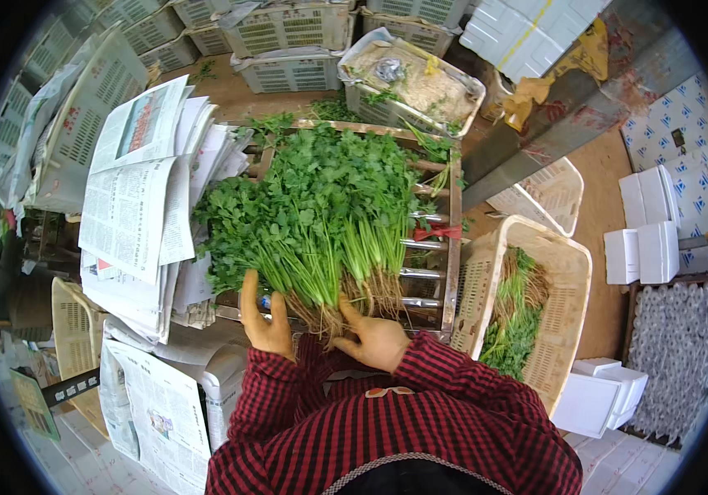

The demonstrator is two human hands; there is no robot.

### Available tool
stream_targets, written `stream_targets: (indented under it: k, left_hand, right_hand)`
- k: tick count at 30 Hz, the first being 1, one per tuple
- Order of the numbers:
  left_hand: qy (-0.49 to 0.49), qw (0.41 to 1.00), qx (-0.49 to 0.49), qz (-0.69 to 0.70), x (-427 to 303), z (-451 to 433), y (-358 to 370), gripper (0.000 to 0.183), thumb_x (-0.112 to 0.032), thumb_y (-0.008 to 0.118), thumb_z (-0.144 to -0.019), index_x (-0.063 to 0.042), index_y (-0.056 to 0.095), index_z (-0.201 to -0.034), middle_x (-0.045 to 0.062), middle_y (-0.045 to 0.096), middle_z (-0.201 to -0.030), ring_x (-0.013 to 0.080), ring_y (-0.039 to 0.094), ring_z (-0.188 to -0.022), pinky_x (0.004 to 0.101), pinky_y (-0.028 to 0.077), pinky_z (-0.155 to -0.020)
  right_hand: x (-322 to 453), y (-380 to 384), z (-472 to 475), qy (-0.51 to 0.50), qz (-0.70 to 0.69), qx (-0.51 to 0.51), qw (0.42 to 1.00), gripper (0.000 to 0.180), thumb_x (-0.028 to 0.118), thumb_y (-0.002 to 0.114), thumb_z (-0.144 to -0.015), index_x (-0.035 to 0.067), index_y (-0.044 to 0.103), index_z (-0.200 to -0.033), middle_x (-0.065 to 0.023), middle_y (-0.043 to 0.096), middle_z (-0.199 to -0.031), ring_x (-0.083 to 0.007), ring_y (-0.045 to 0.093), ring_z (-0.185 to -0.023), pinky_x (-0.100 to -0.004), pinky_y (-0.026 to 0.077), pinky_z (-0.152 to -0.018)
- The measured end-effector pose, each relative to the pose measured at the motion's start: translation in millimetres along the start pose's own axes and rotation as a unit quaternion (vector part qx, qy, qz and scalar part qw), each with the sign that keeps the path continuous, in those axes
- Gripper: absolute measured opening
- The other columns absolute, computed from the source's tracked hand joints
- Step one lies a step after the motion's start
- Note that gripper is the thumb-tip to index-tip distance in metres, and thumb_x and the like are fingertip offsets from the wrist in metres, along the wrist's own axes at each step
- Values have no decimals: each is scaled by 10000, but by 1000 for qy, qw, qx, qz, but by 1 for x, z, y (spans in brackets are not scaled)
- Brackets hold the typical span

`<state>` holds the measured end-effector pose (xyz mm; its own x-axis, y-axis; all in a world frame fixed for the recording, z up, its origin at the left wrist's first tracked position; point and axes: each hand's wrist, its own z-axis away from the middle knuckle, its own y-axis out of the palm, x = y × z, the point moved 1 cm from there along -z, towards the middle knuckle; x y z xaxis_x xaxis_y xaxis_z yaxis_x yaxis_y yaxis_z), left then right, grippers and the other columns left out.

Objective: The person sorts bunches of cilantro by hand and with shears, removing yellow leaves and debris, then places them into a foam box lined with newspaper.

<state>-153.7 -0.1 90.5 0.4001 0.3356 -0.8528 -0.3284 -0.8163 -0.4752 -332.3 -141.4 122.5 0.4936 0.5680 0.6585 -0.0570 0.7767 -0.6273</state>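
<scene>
A wide heap of leafy green herbs [335, 179], coriander or a small celery, lies on a slatted metal rack [451, 247]. Its leaves point away from me and its brown roots [385, 294] towards me. At the near left edge of the heap, my left hand [265, 318] has its fingers spread beside the stems. My right hand [375, 337] is at the root ends [326, 322] of the front bunch, thumb and forefinger around them. Whether it grips them I cannot tell. A red tie [438, 232] is on the rack's right side.
A tall newspaper stack [125, 229] stands left, with more newspaper [156, 396] below it. To the right, a plastic crate [552, 346] holds rooted greens [514, 322]. A metal post [552, 117] slants at upper right. Behind the rack sits a debris-filled crate [422, 86].
</scene>
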Motion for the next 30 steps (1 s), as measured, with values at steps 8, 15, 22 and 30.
stream_targets:
  k: [8,15,22,30]
  left_hand:
    - [-222,944,-62,235,37,17,8,665,-95,642,-981,-4,333,-1563,237,415,-1551,330,490,-1375,405,441,-1110]
    - [-148,989,-27,-14,32,-12,52,976,-433,818,-866,-10,295,-1572,266,399,-1536,349,481,-1351,414,448,-1089]
    - [-279,928,-42,244,58,-8,25,805,-259,783,-923,-16,335,-1546,193,506,-1409,257,553,-1201,370,486,-1005]
    - [-275,946,7,170,-3,-10,13,853,-252,758,-942,-92,249,-1608,211,437,-1514,300,516,-1283,386,474,-1044]
  right_hand:
    - [-84,-67,4,129,-297,-282,903,550,152,694,-968,57,519,-1481,-97,732,-936,-94,644,-728,-264,551,-680]
    - [-24,-38,-86,130,-120,-218,960,925,442,721,-930,-76,280,-1556,-304,339,-1589,-401,339,-1490,-422,319,-1213]
    - [-93,-71,-59,88,-266,-228,933,773,428,684,-971,5,387,-1546,-214,609,-1353,-258,637,-1163,-352,505,-1011]
    - [-91,-55,-38,68,-255,-372,890,528,239,727,-968,25,569,-1423,-48,705,-889,-110,611,-750,-277,526,-712]
